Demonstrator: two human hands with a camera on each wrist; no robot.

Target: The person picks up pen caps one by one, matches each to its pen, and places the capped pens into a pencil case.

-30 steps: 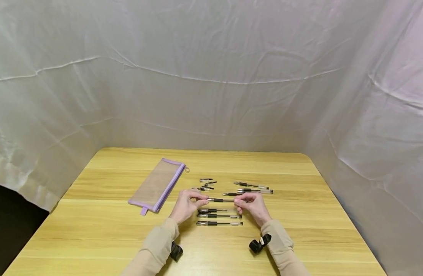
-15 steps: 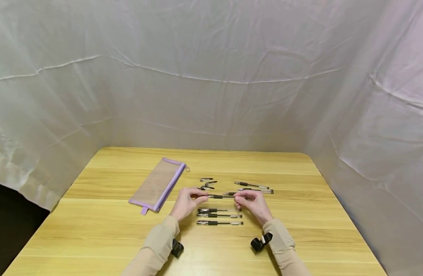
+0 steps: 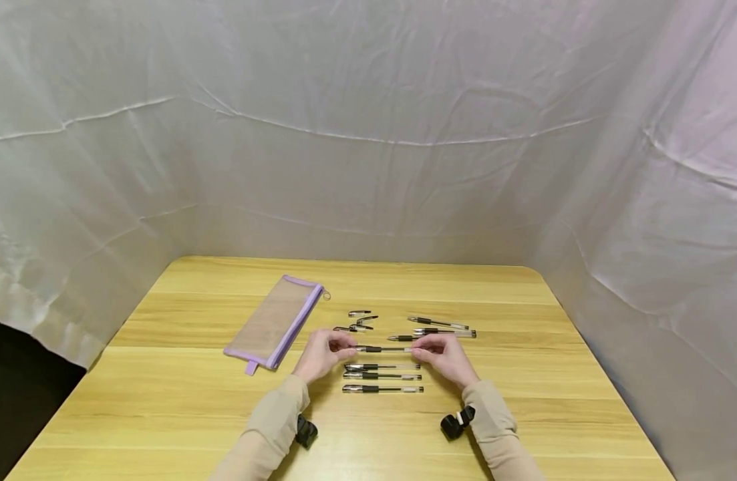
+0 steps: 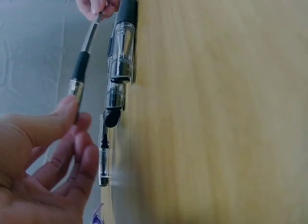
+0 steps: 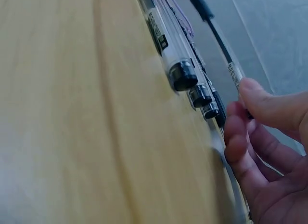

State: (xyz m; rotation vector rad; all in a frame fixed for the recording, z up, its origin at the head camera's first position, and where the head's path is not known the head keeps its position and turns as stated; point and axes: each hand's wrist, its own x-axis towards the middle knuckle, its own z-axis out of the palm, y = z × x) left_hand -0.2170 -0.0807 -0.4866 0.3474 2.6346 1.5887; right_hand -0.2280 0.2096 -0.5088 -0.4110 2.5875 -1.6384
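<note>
Between my two hands a black gel pen (image 3: 374,349) is held crosswise over the table. My left hand (image 3: 323,355) pinches its left end between thumb and forefinger; in the left wrist view clear plastic, seemingly a cap (image 4: 75,87), sits against the dark grip. My right hand (image 3: 445,359) pinches the clear barrel end, with fingertips covering its tip. Nearer me lie 3 capped pens (image 3: 383,389), side by side. Behind the hands, several loose pen caps (image 3: 359,312) lie at the left and several uncapped pens (image 3: 437,323) at the right.
A purple-edged mesh zip pouch (image 3: 274,321) lies flat on the wooden table (image 3: 194,414), left of the hands. Pale curtains (image 3: 368,180) surround the table's back and sides. A small black camera (image 3: 306,433) is strapped on each wrist.
The held pen rose slightly, then came back down a little nearer me. My left hand has shifted slightly left, uncovering more of a loose cap. Both hands keep hold of the pen.
</note>
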